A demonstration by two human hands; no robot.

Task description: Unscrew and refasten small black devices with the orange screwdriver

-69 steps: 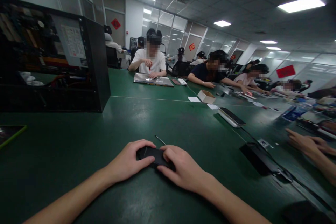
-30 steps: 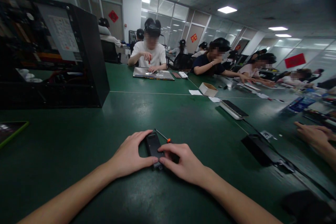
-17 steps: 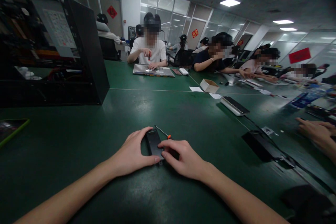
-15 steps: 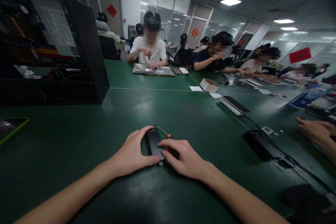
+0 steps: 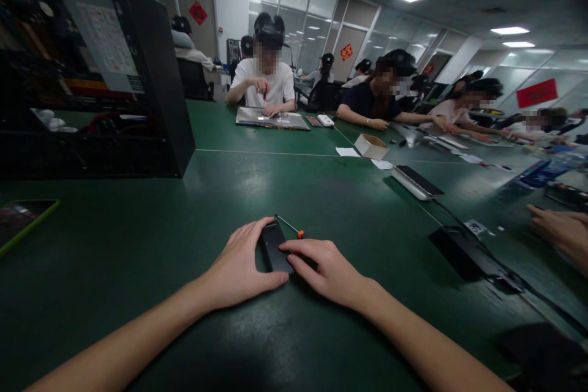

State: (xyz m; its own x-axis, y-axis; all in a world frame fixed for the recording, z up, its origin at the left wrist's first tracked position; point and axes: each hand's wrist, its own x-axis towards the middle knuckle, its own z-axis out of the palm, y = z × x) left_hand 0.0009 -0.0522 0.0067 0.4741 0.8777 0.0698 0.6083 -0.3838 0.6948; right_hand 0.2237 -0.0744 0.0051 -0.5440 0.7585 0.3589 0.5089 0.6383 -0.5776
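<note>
A slim black rectangular case (image 5: pixel 274 250) lies on the green table in front of me; I cannot make out its exact kind. My left hand (image 5: pixel 241 266) spans it lengthwise, fingers at the far end and thumb at the near end. From the right, my right hand (image 5: pixel 324 269) has its index finger and thumb closed on the case's right side. The other right fingers curl under and are partly hidden. Just beyond the right knuckles lies a screwdriver (image 5: pixel 301 234) with an orange-and-black handle, its thin shaft pointing to the far end of the case.
An open computer tower (image 5: pixel 168 92) stands at the left, with a green-edged phone (image 5: pixel 27 220) before it. To the right are a power strip (image 5: pixel 416 184), a black adapter (image 5: pixel 454 251) with cables and a small open box (image 5: pixel 371 147). Another person's hand (image 5: pixel 558 229) is at the right edge.
My view has shifted slightly. A small pale piece at the near end of the case is no longer visible. Both hands keep nearly the same hold, and the co-worker opposite has moved an arm.
</note>
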